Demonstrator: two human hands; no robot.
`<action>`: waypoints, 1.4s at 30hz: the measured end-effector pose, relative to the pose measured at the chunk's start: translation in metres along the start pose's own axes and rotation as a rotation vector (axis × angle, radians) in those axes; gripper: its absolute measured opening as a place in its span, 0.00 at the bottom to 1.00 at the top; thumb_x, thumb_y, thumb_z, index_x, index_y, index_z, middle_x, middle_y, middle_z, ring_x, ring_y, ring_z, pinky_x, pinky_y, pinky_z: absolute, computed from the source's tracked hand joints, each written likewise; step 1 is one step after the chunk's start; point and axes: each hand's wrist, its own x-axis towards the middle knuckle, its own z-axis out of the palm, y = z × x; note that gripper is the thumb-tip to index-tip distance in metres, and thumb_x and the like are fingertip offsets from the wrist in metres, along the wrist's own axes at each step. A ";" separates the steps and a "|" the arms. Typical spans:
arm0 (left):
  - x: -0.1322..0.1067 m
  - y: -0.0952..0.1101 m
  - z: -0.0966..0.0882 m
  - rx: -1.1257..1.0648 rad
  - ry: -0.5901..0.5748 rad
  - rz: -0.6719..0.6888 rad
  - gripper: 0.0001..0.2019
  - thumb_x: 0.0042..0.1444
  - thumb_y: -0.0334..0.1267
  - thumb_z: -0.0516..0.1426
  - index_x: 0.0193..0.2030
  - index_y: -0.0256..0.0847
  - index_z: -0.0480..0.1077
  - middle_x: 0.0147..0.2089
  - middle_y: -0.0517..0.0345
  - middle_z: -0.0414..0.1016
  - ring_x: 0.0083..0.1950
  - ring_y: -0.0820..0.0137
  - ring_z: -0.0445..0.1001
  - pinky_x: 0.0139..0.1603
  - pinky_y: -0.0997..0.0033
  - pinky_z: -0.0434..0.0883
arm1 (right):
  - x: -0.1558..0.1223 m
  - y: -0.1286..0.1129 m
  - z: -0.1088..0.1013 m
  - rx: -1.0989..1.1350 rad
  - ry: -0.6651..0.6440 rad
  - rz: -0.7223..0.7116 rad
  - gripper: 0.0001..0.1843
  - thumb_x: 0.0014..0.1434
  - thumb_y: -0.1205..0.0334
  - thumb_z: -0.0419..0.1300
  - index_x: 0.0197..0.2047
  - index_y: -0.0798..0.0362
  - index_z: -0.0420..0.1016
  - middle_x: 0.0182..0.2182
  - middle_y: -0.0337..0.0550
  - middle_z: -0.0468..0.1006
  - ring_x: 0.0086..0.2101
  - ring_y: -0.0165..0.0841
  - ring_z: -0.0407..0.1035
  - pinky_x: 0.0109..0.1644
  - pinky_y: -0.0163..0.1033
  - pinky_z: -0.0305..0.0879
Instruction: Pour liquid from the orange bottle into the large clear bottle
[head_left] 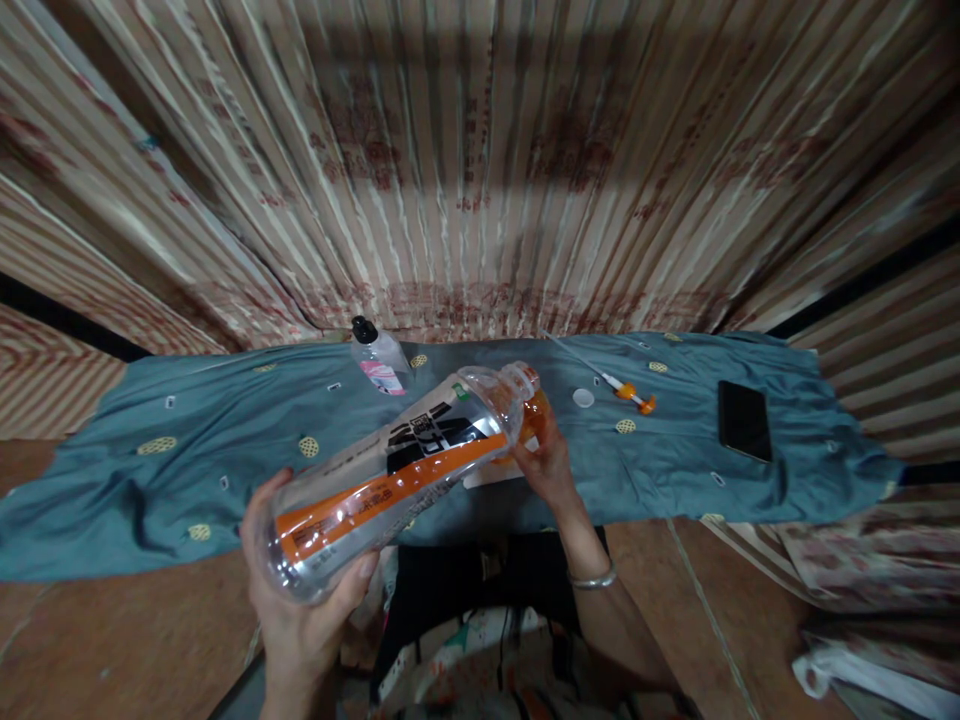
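Note:
A big clear plastic drink bottle (pixel 397 480) with a silver, orange and black label is tilted, its mouth to the right and lower than level cannot be judged. My left hand (pixel 300 600) is wrapped around its base. At its mouth, my right hand (pixel 551 455) closes round a see-through orange bottle (pixel 534 412), mostly hidden by the fingers. The two bottle openings meet or nearly so; contact is unclear. To the right lie a white and orange pump head (pixel 630 393) with a long tube and a small white disc (pixel 583 398). Something white and flat (pixel 495 477) shows beneath the hands.
A small clear bottle (pixel 381 360) with a black cap and pink label stands at the back left. A black phone (pixel 744 420) lies at the right. Everything rests on a teal patterned cloth (pixel 225 420); striped curtains (pixel 465 150) hang behind and at both sides.

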 end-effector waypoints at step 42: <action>0.003 -0.001 -0.002 0.017 -0.012 0.006 0.51 0.50 0.60 0.82 0.78 0.53 0.73 0.77 0.41 0.77 0.72 0.38 0.83 0.77 0.35 0.82 | 0.001 -0.005 0.001 -0.021 0.014 0.033 0.35 0.64 0.42 0.81 0.69 0.44 0.82 0.58 0.52 0.96 0.56 0.53 0.93 0.61 0.56 0.92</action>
